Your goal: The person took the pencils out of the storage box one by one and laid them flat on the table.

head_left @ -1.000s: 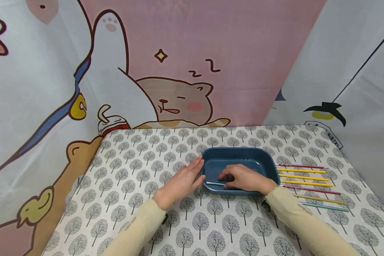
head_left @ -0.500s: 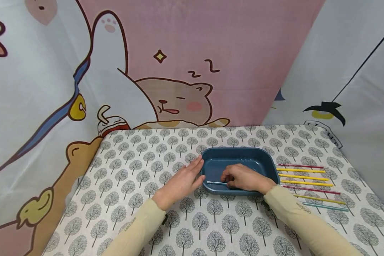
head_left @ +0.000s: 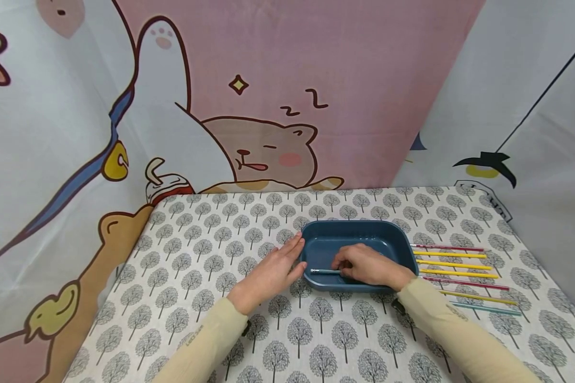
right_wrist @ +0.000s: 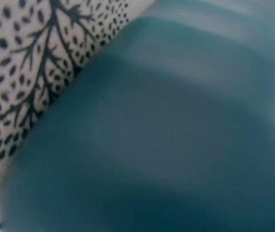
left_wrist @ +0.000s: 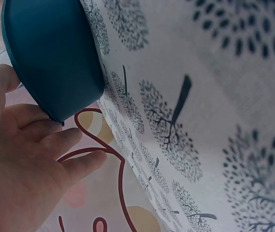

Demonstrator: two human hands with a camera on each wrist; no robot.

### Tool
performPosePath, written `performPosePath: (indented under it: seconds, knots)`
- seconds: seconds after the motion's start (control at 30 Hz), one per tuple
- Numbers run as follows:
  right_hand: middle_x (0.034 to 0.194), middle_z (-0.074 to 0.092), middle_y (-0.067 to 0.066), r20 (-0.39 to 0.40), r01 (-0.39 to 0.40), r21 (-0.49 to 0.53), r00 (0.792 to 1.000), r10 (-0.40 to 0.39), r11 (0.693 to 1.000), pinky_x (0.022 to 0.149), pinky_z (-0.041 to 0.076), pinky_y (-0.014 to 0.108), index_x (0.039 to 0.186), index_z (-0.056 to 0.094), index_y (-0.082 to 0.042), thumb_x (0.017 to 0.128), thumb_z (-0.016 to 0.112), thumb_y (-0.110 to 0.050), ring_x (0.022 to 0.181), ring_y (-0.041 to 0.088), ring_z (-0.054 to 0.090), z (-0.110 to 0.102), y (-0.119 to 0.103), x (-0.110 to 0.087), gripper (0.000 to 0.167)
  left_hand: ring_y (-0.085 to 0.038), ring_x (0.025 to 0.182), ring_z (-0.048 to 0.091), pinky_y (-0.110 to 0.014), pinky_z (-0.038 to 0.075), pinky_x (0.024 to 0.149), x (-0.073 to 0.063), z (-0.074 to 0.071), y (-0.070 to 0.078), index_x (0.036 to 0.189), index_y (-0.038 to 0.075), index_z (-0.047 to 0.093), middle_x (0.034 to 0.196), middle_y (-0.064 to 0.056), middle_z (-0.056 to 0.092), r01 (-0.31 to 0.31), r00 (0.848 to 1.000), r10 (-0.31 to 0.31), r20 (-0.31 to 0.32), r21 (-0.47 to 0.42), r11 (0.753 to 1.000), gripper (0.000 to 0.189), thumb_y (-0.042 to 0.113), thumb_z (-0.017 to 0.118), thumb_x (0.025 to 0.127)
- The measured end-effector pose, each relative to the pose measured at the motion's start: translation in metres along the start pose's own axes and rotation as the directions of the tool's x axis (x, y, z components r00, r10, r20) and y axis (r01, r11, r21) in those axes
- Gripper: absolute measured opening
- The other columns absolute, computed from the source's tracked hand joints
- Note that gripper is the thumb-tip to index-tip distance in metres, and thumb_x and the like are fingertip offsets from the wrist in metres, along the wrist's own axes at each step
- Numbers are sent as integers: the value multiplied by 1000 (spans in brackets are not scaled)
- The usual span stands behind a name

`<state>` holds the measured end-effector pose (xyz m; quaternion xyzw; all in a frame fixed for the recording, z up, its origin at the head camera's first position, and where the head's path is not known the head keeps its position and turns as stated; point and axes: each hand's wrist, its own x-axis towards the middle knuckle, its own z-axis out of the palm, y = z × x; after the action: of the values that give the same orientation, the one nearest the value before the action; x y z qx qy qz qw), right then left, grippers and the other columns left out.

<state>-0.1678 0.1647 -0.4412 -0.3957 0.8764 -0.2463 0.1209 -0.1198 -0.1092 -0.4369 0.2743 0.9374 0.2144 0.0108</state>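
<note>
A dark blue rectangular box (head_left: 364,230) with rounded corners stands on the table. My right hand (head_left: 366,264) reaches inside it and pinches a light blue pencil (head_left: 328,272) near the front wall. The pencil's silver-banded end points left; the rest is hidden under the hand. With fingers extended, my left hand (head_left: 274,271) touches the box's left end. In the left wrist view the left hand (left_wrist: 31,145) has its thumb and fingers at the rim of the box (left_wrist: 55,53). The right wrist view is filled by the blurred box wall (right_wrist: 151,125).
Right of the box, several pencils lie side by side on the tree-print tablecloth (head_left: 211,255), among them a dark red pencil (head_left: 489,285), a yellow pencil (head_left: 460,274) and a teal pencil (head_left: 489,308). A cartoon-print curtain (head_left: 364,106) hangs behind the table.
My right fingers have shifted slightly right, and more of the pencil shows to their left, its silver-banded end a little higher. The left hand and the box stay in place.
</note>
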Motion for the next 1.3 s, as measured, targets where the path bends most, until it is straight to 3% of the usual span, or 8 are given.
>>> performPosePath:
  seconds: [0.47,0.8,1.3]
  knots:
    - [106,71,-8,-122,-31,-21,992,28,999,84,60,36,108,79,-15,94,74,-2,98,12,68,-18,-13,-17,20,-36,150,36,-61,37,117,0,1,-1,156,-3,40,168,-17,28,-21,1000,21,-10,-5,1000,59,31,53,109]
    - [103,69,-9,-208,32,-37,977,-39,999,71,57,28,109,78,-17,95,73,-1,87,3,63,-29,-18,-28,21,-33,152,34,-60,35,118,-1,-1,0,158,-2,37,169,-11,21,-12,1000,12,4,-1,1000,63,37,49,110]
    - [103,68,-9,-353,68,-122,929,-107,990,64,54,25,109,78,-16,91,74,5,82,1,60,-58,-29,-52,28,-32,153,32,-60,34,118,-2,-1,0,159,0,35,170,-8,17,-1,1000,1,23,-6,1000,64,40,47,110]
